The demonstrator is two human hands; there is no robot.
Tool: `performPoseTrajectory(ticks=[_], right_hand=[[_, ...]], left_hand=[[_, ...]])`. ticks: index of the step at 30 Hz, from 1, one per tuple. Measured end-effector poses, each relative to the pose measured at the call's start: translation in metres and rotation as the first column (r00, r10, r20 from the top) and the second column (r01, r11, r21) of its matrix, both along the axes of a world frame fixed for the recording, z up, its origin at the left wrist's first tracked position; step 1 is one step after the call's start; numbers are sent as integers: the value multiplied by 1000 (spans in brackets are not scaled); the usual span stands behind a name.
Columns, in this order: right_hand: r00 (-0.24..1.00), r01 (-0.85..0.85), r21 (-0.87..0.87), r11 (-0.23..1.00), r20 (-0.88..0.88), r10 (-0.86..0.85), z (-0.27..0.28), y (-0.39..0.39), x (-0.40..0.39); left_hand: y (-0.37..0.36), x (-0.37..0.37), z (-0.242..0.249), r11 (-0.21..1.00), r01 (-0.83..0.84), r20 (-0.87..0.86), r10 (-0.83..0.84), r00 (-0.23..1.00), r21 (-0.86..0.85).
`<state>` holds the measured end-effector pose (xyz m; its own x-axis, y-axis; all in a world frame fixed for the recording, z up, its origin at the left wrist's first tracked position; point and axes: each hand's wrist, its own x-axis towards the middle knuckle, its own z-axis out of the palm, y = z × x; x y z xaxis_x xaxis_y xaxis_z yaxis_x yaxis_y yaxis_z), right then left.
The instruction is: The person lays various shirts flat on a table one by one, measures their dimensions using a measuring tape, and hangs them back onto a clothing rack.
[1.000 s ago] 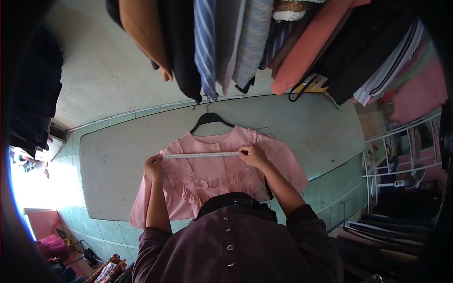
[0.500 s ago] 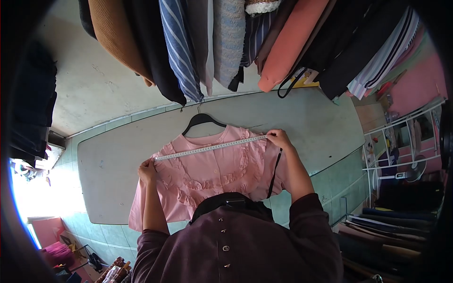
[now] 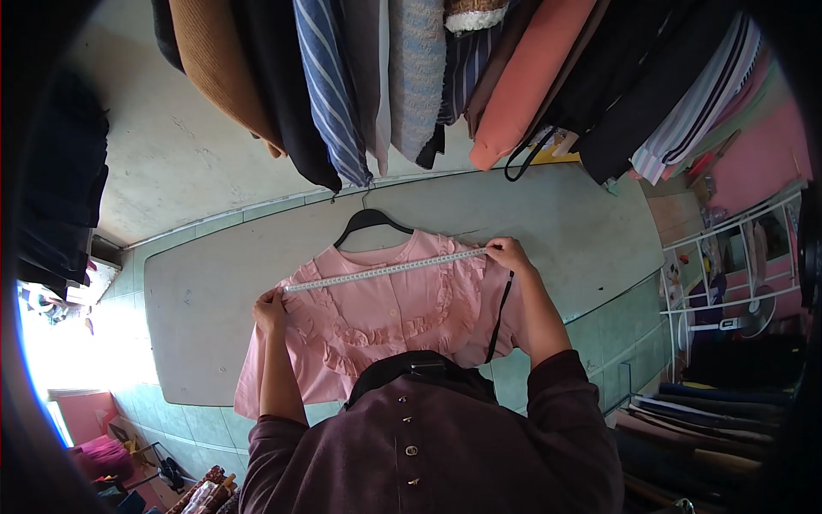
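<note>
A pink blouse (image 3: pixel 377 300) with ruffled trim lies on the board, a black hanger (image 3: pixel 370 222) in its neck. Stretched straight across its shoulders is a white tape measure (image 3: pixel 385 270), tilted slightly up to the right. My left hand (image 3: pixel 270 310) pinches the tape's left end at the blouse's left shoulder. At the opposite shoulder, my right hand (image 3: pixel 509 255) has its fingers closed on the tape. A thin black strip (image 3: pixel 499 317) hangs below my right hand over the sleeve. The blouse's lower part is hidden behind my body.
Under the blouse is a large grey board (image 3: pixel 201 300) on a pale green tiled floor (image 3: pixel 599 343). Several garments (image 3: pixel 330 86) hang along the top. A white metal rack (image 3: pixel 728 257) stands at the right, above folded dark fabrics (image 3: pixel 728 411).
The whole view has shifted very slightly. Both hands keep the tape stretched across the blouse, with no other visible difference.
</note>
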<state>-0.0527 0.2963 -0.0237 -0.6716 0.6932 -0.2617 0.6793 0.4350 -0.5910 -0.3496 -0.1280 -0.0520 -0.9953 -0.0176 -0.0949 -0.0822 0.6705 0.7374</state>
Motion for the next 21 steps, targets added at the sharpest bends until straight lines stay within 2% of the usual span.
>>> performPoseTrajectory(ticks=[3, 5, 6, 8, 10, 11, 12, 13, 15, 16, 17, 19, 21], right_hand=[[995, -9, -52, 999, -103, 4, 5, -7, -1], [958, -57, 106, 993, -275, 84, 7, -20, -7], [937, -73, 22, 997, -340, 76, 18, -34, -15], [922, -126, -139, 982, -382, 64, 31, -67, -33], [827, -215, -76, 974, -545, 140, 16, -105, -49], [806, -204, -21, 979, -571, 156, 16, -127, -55], [786, -189, 33, 981, -594, 171, 21, -146, -54], [789, -166, 37, 985, -594, 155, 30, -159, -46], [737, -190, 22, 982, -658, 157, 49, -183, -28], [760, -190, 29, 981, -629, 166, 54, -189, -11], [783, -190, 35, 981, -598, 173, 56, -193, 11], [880, -196, 70, 978, -427, 207, 36, -196, 66], [898, -123, -60, 991, -432, 86, 26, -200, 120]], left_hand=[[3, -5, 11, 996, 1, 73, -8, 997, 91], [16, 8, 31, 992, 123, -141, -117, 983, 32], [26, 17, 36, 991, 127, -142, -122, 982, 30], [47, 40, 43, 885, 353, -155, -319, 935, 304], [76, 63, 37, 693, 563, -177, -549, 817, 450], [89, 74, 35, 649, 694, -274, -637, 720, 312], [98, 84, 40, 597, 768, -206, -742, 638, 231], [105, 91, 34, 578, 782, -210, -756, 620, 233], [117, 102, 20, 473, 877, -278, -856, 436, -83], [120, 104, 17, 430, 894, -95, -902, 421, -128], [122, 105, 19, 409, 904, -96, -912, 400, -123], [125, 105, 21, 367, 786, 33, -898, 440, -498], [122, 93, 16, 360, 797, 36, -903, 429, -486]])
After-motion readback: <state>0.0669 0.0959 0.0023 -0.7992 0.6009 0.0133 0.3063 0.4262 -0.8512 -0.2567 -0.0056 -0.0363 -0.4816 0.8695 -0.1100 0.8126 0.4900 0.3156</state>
